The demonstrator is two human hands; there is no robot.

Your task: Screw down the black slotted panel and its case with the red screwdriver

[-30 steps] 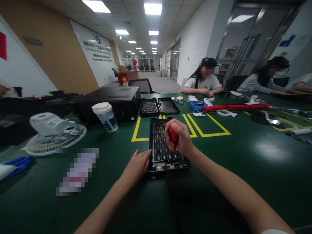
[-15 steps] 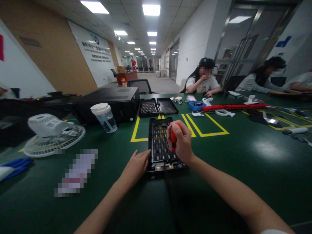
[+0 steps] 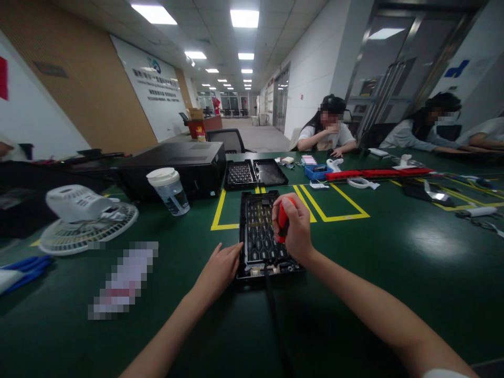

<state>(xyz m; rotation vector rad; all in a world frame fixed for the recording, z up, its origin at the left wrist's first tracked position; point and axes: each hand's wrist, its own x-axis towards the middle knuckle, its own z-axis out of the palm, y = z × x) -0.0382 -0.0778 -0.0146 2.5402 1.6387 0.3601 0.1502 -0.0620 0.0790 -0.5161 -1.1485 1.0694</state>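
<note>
A black open case [image 3: 262, 247] with rows of dark moulded shapes lies on the green table in front of me. My left hand [image 3: 220, 265] rests against its left side, fingers stretched out and touching the edge. Wrapped in the fingers of my right hand [image 3: 297, 228] is a red-handled screwdriver [image 3: 282, 223], held upright over the case's near right part. Its shaft points down at the near end, where small metallic parts show; the tip is hard to make out. A black strap or cable [image 3: 275, 315] runs from the case's near edge towards me.
Beyond the case lies another open black case [image 3: 271, 172]. A lidded cup [image 3: 169, 191], a white fan [image 3: 79, 215] and a large black box [image 3: 181, 163] stand to the left. A blue tray [image 3: 318, 171] and red strips [image 3: 378, 172] lie far right, near two seated people.
My right hand and the screwdriver have shifted very slightly to the right, and less of the shaft shows below the handle. My left hand and the case stay put.
</note>
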